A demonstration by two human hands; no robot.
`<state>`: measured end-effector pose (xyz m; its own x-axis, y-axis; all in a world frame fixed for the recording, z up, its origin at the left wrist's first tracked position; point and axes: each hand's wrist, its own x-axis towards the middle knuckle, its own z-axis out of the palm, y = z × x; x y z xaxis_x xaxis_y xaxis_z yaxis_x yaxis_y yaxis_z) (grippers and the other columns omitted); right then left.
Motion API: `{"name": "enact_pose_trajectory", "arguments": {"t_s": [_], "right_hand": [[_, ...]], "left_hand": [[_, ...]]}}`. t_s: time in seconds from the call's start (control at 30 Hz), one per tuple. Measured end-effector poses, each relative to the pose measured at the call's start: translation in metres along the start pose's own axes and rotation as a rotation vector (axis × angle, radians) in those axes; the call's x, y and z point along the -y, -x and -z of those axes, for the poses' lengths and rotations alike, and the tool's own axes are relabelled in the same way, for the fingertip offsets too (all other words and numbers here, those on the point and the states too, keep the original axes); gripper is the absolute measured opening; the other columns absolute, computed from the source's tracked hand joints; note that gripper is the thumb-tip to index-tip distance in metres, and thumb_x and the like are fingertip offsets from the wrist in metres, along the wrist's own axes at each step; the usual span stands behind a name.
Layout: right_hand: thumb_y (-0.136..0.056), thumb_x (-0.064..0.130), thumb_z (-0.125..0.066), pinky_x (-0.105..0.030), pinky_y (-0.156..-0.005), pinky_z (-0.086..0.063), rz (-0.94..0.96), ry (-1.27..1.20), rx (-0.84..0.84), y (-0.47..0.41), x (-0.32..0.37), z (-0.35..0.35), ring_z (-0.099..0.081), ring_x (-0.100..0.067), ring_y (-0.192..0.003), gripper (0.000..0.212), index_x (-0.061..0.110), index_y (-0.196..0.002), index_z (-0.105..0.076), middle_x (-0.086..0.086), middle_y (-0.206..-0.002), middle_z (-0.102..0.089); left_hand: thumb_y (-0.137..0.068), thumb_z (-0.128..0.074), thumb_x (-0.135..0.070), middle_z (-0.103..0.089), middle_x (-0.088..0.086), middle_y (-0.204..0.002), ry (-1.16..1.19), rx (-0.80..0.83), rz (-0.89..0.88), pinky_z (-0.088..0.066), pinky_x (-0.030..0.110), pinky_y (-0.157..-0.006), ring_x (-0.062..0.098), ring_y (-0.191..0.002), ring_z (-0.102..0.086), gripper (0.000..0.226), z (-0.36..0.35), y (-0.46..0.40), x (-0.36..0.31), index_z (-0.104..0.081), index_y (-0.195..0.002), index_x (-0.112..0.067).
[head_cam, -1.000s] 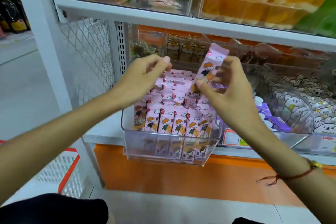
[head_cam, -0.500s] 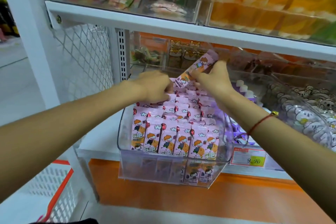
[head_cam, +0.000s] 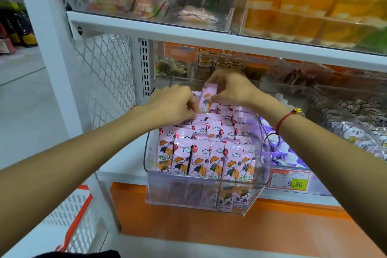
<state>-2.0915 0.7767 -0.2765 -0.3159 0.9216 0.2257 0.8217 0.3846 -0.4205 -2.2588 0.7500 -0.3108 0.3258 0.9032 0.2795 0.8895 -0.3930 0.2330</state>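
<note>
- The pink packet point(head_cam: 206, 98) is now standing nearly upright at the back of the clear bin point(head_cam: 188, 192). A second ago it was being held high and tilted above the stock, so it has been coming down and back between the two hands.
- I judge that the packet is being slotted into the rear row and that the placing is nearly done. Its lower end is already dipping behind the rows of packets point(head_cam: 211, 159), while its upper half is still showing.
- The right hand point(head_cam: 234, 90) is reaching deep under the upper shelf with the wrist bent down. Its fingers point(head_cam: 211, 79) are curling over the packet's top and the thumb is pinching the packet's side just below them.
- The left hand point(head_cam: 173, 104) is lying palm down, having moved in and dropped lower than before. Its fingertips point(head_cam: 193, 109) are bending into the rows just left of the packet and touching it.
- Whether those fingertips are pinching a packet or only pressing the rows apart, I cannot tell.
- Below and nearer than both sets of fingers, the front rows are standing tightly packed.
- A red bracelet point(head_cam: 282, 121) is sitting on the right wrist. Further right of the fingers, purple packs point(head_cam: 280, 153) are lying above a price tag point(head_cam: 290, 181).
</note>
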Motion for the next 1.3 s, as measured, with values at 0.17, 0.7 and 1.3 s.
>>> {"name": "enact_pose_trajectory", "arguments": {"t_s": [0.17,0.7,1.3], "right_hand": [[-0.095,0.022,-0.053,-0.036,-0.094,-0.048,-0.062,0.128,0.25,0.005,0.004,-0.016,-0.06,-0.028,-0.109,0.025,0.011,-0.11,-0.069,-0.011,-0.117,-0.066],[-0.101,0.044,-0.029,-0.038,-0.114,-0.023,0.102,0.273,0.159,0.114,0.01,-0.046,-0.02,-0.019,-0.143,0.052,0.023,-0.148,-0.027,-0.001,-0.158,-0.019],[-0.099,0.043,-0.033,-0.028,-0.088,-0.038,0.048,-0.077,-0.083,0.136,0.035,-0.014,-0.049,-0.006,-0.113,0.041,0.026,-0.132,-0.048,0.008,-0.133,-0.052]], "left_hand": [[-0.086,-0.068,-0.031,-0.059,-0.017,-0.079,0.012,0.017,0.015,-0.038,0.025,-0.065,0.013,-0.083,-0.059,0.01,0.0,-0.002,-0.002,-0.073,-0.095,-0.034],[-0.098,-0.051,-0.023,-0.068,-0.001,-0.109,0.219,-0.098,0.133,-0.051,0.035,-0.083,0.02,-0.096,-0.064,0.015,0.009,-0.009,-0.018,-0.063,-0.107,-0.022],[-0.098,-0.052,-0.018,-0.066,0.002,-0.102,1.171,-0.816,0.302,-0.052,0.041,-0.094,0.012,-0.096,-0.064,0.011,0.026,0.095,-0.055,-0.056,-0.093,-0.027]]}}
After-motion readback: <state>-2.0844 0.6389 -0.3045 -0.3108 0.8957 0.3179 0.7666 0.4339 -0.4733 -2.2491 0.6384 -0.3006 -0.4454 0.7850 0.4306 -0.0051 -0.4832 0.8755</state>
